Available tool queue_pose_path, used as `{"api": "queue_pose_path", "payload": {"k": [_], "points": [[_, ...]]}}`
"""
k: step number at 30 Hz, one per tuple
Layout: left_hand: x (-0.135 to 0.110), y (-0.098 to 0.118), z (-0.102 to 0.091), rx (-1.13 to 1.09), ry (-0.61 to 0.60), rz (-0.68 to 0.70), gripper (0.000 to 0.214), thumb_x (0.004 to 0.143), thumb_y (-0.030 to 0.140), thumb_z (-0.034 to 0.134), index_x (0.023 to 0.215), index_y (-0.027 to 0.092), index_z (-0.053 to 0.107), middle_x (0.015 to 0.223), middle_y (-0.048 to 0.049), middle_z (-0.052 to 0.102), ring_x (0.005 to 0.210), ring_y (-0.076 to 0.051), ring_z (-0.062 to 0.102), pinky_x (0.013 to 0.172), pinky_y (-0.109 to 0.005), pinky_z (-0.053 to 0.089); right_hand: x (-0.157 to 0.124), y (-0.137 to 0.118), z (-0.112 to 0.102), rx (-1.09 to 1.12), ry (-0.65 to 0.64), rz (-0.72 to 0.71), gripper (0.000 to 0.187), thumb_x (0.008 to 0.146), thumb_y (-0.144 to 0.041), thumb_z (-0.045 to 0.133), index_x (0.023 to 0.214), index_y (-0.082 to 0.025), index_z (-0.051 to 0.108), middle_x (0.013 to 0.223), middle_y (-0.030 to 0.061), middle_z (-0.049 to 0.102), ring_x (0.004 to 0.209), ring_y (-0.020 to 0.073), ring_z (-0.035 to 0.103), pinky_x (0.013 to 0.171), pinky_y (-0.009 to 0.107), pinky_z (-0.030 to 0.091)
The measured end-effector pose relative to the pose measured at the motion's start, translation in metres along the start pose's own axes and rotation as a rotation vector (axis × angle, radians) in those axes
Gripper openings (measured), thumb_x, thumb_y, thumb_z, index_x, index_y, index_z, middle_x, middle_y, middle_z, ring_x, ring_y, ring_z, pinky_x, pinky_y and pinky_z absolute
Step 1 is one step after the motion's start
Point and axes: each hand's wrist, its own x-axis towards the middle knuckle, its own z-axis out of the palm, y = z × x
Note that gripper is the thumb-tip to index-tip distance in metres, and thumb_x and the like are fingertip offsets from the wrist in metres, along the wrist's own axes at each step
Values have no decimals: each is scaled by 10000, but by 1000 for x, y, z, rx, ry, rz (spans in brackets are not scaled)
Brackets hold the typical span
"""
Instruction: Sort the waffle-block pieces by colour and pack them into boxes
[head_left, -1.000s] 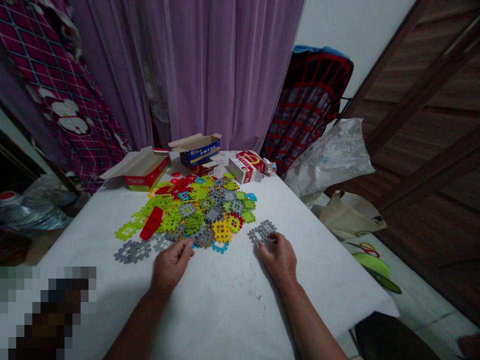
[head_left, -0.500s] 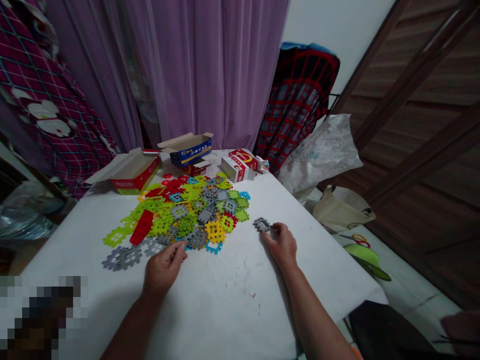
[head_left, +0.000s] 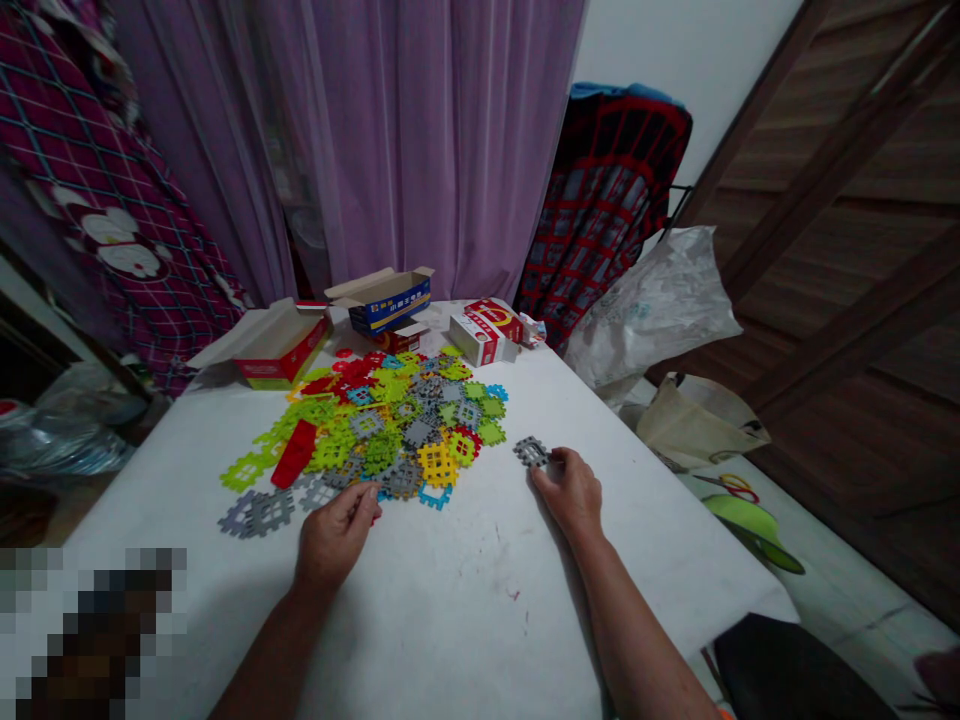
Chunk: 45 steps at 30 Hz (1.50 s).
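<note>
My right hand [head_left: 571, 490] pinches the near edge of a grey toothed building piece [head_left: 531, 453] between thumb and fingers, low over the white table. My left hand [head_left: 337, 530] is closed at the near edge of a heap of plastic building pieces [head_left: 382, 450]. A trace of red shows under its fingers, too small to name. Green, grey, red, yellow and blue lattice squares make up the heap. Closest to my left hand lie grey pieces [head_left: 270, 512] and a blue one [head_left: 435, 495]. A long red piece [head_left: 293, 453] rests on the heap's left side.
Along the back of the table [head_left: 465, 620] stand an open red-green box [head_left: 281, 355], a blue box [head_left: 391, 303] and a red-white box [head_left: 487, 330]. Plastic bags [head_left: 652, 300] and a cloth bag [head_left: 701, 420] are off the right edge. Scissors [head_left: 731, 487] lie beyond.
The whole view has shifted slightly, so everything sits a little further right. Both hands and the grey piece keep nearly the same places over the table.
</note>
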Motion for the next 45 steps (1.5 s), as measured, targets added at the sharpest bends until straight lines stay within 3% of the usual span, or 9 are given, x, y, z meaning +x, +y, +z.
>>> {"api": "queue_pose_path", "payload": {"k": [5, 9, 13, 17, 23, 27, 32, 37, 45], "points": [[1, 6, -2, -4, 13, -5, 411, 866, 539, 462, 894, 213, 711, 635, 2, 714, 573, -141, 675, 569, -205, 543, -1, 1, 1, 22, 61, -53, 429, 756, -464, 574, 1053, -154, 604, 1017, 110, 671, 934, 267, 598, 779, 372, 413], [1, 6, -3, -13, 23, -24, 397, 869, 524, 458, 902, 219, 709, 640, 4, 722, 575, -142, 679, 548, -199, 535, -8, -20, 3, 90, 125, -170, 303, 800, -424, 527, 953, -184, 632, 986, 98, 668, 937, 259, 575, 797, 367, 398], [1, 6, -5, -5, 47, -32, 374, 865, 505, 469, 910, 225, 712, 662, 1, 733, 593, -149, 688, 554, -205, 541, -15, -57, 14, 171, 47, -366, 228, 855, -352, 507, 898, -202, 674, 1015, 79, 676, 987, 230, 567, 842, 343, 383], [1, 7, -6, -16, 52, -48, 372, 864, 501, 468, 926, 229, 713, 679, -5, 741, 617, -159, 698, 555, -213, 549, 2, -86, 25, 87, -15, -354, 238, 860, -267, 508, 974, -210, 710, 1037, 70, 690, 985, 224, 561, 849, 341, 382], [0, 7, -5, 0, 42, -29, 353, 866, 485, 470, 916, 233, 713, 688, -2, 743, 624, -153, 697, 561, -203, 540, 49, -105, 27, -130, -185, -426, 426, 801, -214, 595, 1225, -246, 630, 1290, 62, 630, 1145, 267, 504, 866, 377, 384], [0, 4, -4, 2, 23, -17, 336, 871, 473, 478, 916, 236, 713, 672, 6, 735, 618, -144, 693, 577, -198, 538, 60, -111, 30, -128, -239, -483, 329, 800, -297, 644, 1124, -257, 677, 1183, 60, 686, 1120, 270, 527, 864, 376, 390], [-1, 0, -3, -20, 21, -13, 339, 878, 475, 476, 913, 234, 713, 648, 16, 722, 594, -138, 688, 578, -199, 542, 65, -112, 32, -71, -249, -468, 174, 861, -275, 565, 932, -253, 723, 992, 62, 730, 1025, 241, 589, 861, 357, 400], [-1, -2, -2, -3, 23, -12, 340, 885, 476, 476, 929, 235, 712, 679, 10, 730, 621, -141, 692, 592, -203, 546, 59, -92, 22, 61, -197, -325, 322, 922, -296, 421, 1091, -243, 691, 1033, 69, 731, 926, 221, 647, 801, 336, 462], [-2, 0, 0, 24, 14, 26, 336, 892, 467, 472, 937, 235, 710, 651, 17, 714, 602, -134, 677, 578, -192, 527, 0, -50, 12, 295, -296, -213, 384, 888, -336, 376, 1000, -204, 720, 687, 17, 715, 605, 178, 657, 589, 274, 497]]}}
